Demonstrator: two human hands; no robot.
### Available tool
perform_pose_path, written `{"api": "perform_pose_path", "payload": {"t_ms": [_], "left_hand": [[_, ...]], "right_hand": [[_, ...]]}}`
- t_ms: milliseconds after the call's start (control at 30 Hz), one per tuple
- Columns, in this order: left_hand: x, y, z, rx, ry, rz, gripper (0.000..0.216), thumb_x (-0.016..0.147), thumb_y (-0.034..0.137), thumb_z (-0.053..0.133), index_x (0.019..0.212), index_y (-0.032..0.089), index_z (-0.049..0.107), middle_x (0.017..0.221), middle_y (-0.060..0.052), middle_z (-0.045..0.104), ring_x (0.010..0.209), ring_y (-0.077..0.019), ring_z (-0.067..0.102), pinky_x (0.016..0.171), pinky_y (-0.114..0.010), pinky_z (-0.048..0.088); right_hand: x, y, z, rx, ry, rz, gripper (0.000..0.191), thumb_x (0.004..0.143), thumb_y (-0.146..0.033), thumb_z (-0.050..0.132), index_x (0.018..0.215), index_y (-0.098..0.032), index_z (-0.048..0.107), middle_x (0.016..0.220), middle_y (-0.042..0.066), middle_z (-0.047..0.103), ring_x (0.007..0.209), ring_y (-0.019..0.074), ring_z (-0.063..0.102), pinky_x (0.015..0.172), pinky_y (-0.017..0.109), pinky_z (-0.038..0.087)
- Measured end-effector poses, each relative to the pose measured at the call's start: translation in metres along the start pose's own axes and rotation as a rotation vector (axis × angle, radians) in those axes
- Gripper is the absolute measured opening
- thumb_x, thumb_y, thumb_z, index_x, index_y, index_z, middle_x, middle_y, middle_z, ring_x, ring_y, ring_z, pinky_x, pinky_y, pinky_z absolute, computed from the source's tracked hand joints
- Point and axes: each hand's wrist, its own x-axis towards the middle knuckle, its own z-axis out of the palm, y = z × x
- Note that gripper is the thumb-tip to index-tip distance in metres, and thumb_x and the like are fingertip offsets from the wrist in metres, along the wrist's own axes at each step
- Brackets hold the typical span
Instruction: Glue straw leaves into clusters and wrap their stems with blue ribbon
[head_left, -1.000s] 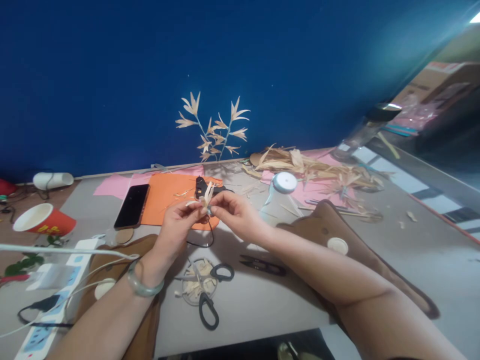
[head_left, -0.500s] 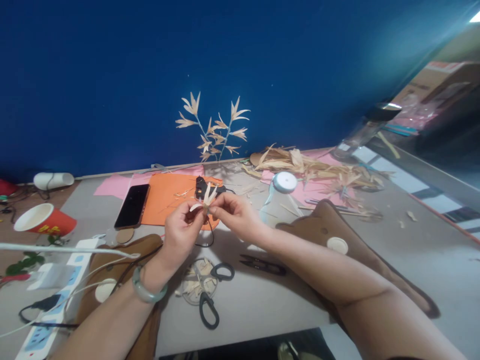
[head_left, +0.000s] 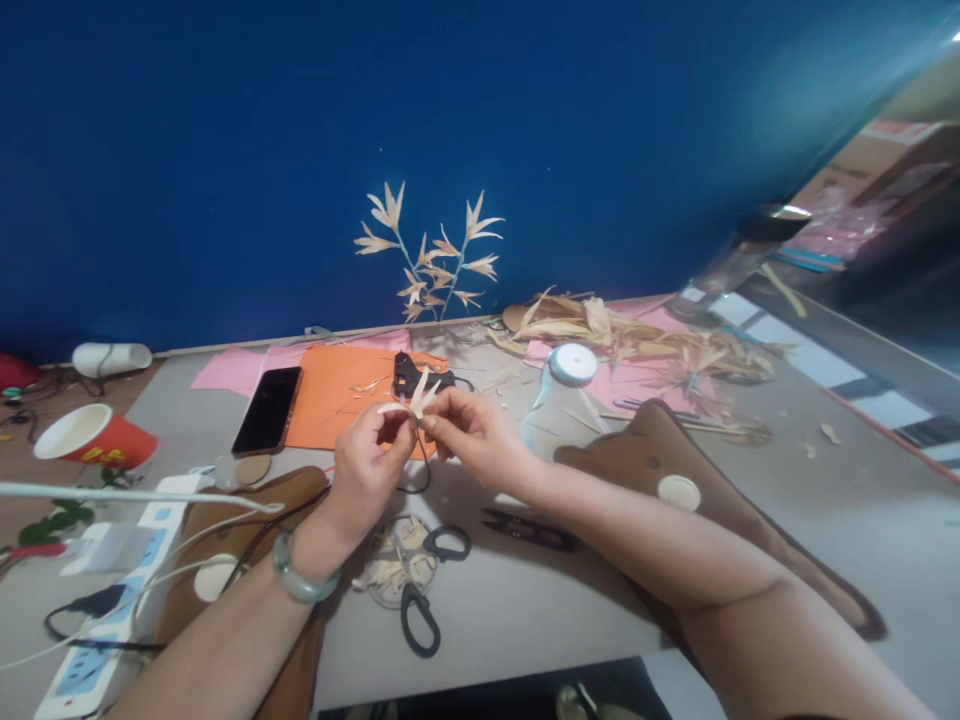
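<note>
My left hand (head_left: 369, 466) and my right hand (head_left: 473, 432) meet above the grey table (head_left: 525, 600). Both pinch a small pale cluster of dried leaf blades (head_left: 415, 400) between fingertips. The blades fan upward from the pinch. A jade-coloured bangle (head_left: 298, 578) sits on my left wrist. Below my hands lie black-handled scissors (head_left: 421, 590) on a round dish of leaf scraps (head_left: 390, 575), and small black snips (head_left: 531, 530). A black glue gun (head_left: 417, 376) rests on an orange sheet (head_left: 337, 400) just beyond my hands.
A finished leaf sprig (head_left: 431, 255) stands against the blue wall. A phone (head_left: 268, 409), red paper cup (head_left: 94, 438), power strip (head_left: 112, 590), tape roll (head_left: 573, 364) and pile of dried leaves (head_left: 637, 340) surround the work spot. Brown felt pieces (head_left: 675, 470) lie right and left.
My left hand has turned and closed tighter around the cluster's base. The leaf blades have rotated and fanned out a little more. My right hand stays pinched on it.
</note>
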Motion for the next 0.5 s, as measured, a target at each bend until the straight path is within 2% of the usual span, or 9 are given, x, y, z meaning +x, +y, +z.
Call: {"api": "perform_pose_path", "payload": {"t_ms": [500], "left_hand": [[-0.0004,-0.0022,0.0012,-0.023,0.026,0.015,0.015,0.084,0.034,0.063,0.086,0.019,0.064,0.077,-0.003,0.068,0.066,-0.0138,0.062,0.064,-0.024,0.049]], "right_hand": [[-0.0037,0.0062,0.0035,-0.014,0.02,-0.031,0.017,0.084,-0.031,0.061,0.077,-0.017,0.054,0.063,-0.004,0.054,0.05,0.0068,0.05,0.049,0.02,0.043]]}}
